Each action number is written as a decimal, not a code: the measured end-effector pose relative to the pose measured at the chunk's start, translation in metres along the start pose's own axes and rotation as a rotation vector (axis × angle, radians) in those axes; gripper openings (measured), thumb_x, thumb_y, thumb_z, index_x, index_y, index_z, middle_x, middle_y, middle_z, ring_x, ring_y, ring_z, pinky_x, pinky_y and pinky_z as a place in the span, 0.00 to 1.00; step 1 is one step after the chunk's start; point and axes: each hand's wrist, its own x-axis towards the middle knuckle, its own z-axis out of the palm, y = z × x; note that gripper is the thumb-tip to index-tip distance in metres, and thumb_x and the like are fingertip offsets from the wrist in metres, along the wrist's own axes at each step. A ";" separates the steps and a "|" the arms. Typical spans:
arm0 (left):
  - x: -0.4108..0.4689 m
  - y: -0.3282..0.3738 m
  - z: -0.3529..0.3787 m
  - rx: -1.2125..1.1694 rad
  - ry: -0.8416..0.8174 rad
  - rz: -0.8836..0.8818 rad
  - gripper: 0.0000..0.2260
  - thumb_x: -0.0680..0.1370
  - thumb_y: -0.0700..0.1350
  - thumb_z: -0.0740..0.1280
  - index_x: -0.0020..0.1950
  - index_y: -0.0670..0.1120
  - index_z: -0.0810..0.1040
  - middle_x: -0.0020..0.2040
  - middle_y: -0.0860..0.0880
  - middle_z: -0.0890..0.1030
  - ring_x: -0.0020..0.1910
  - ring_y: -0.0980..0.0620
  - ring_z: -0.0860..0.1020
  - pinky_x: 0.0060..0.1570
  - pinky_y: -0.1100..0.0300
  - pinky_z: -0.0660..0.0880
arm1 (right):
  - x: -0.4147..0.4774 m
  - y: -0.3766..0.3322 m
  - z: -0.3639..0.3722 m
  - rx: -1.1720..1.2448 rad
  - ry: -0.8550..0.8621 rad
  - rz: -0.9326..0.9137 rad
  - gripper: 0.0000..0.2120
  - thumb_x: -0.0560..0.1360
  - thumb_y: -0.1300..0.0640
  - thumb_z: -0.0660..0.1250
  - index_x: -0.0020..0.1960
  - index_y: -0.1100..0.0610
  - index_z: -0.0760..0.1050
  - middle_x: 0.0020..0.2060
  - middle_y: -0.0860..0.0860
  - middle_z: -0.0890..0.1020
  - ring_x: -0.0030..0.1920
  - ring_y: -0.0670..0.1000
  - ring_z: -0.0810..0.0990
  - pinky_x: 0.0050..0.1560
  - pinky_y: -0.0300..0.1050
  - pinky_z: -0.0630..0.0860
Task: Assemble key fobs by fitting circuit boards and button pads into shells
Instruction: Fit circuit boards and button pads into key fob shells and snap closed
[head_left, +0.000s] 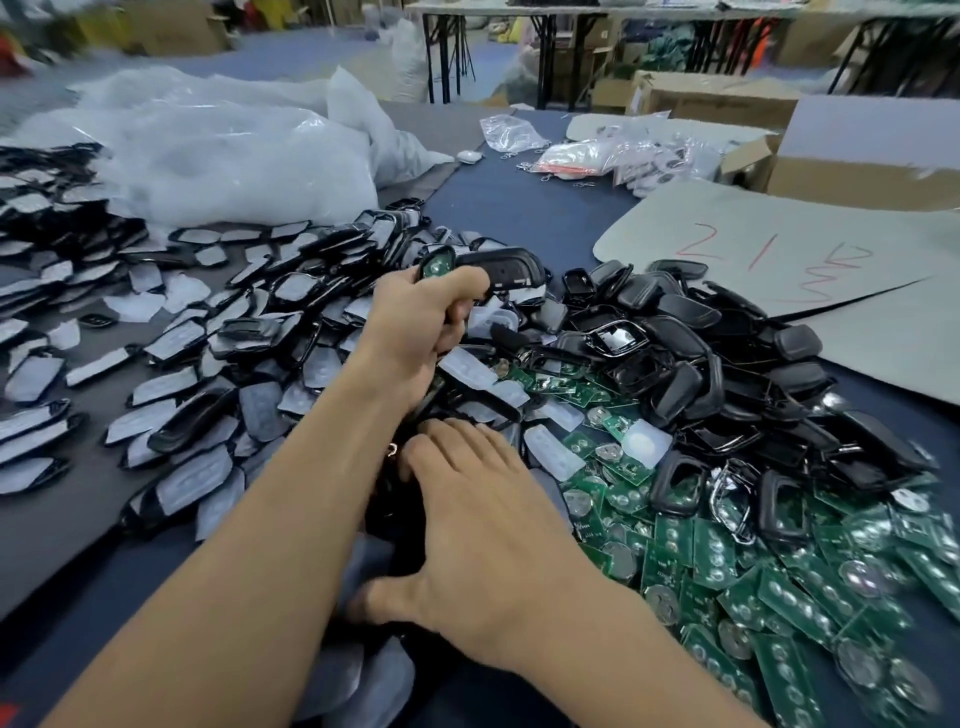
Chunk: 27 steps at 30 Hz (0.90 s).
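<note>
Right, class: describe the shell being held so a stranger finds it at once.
Start at the heap of black shells mid-table. At its left edge the left hand grips one black shell. It alone is raised off the heap.

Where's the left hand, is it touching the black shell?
Touching. The head view shows the left hand with fingers curled round the black shell.

Two hands: left hand (426, 332), gripping one black shell (506, 270) and one green circuit board (434, 269), and right hand (488, 525). Heaped loose shells (691, 322), loose circuit boards (779, 587) and film-covered shells (182, 338): dozens each, past counting. Several translucent button pads (553, 452).
</note>
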 end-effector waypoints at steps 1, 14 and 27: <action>0.001 0.001 -0.003 0.006 -0.018 0.001 0.15 0.76 0.35 0.70 0.33 0.47 0.71 0.25 0.52 0.69 0.23 0.55 0.60 0.23 0.64 0.55 | 0.002 0.001 0.001 -0.038 0.000 -0.003 0.40 0.64 0.28 0.73 0.66 0.52 0.68 0.68 0.48 0.71 0.72 0.52 0.64 0.79 0.49 0.54; -0.006 0.013 -0.009 -0.002 -0.110 0.050 0.13 0.70 0.41 0.71 0.29 0.49 0.71 0.24 0.53 0.68 0.21 0.57 0.62 0.28 0.58 0.51 | 0.012 0.015 -0.016 -0.214 0.293 0.137 0.34 0.69 0.40 0.76 0.70 0.51 0.72 0.69 0.49 0.75 0.73 0.54 0.68 0.80 0.52 0.53; -0.031 0.030 -0.024 0.249 -0.112 0.103 0.17 0.74 0.35 0.72 0.29 0.48 0.74 0.25 0.51 0.71 0.24 0.54 0.65 0.22 0.64 0.59 | 0.017 0.006 0.008 -0.151 -0.035 -0.103 0.34 0.78 0.33 0.62 0.80 0.43 0.63 0.81 0.46 0.62 0.82 0.52 0.53 0.78 0.49 0.44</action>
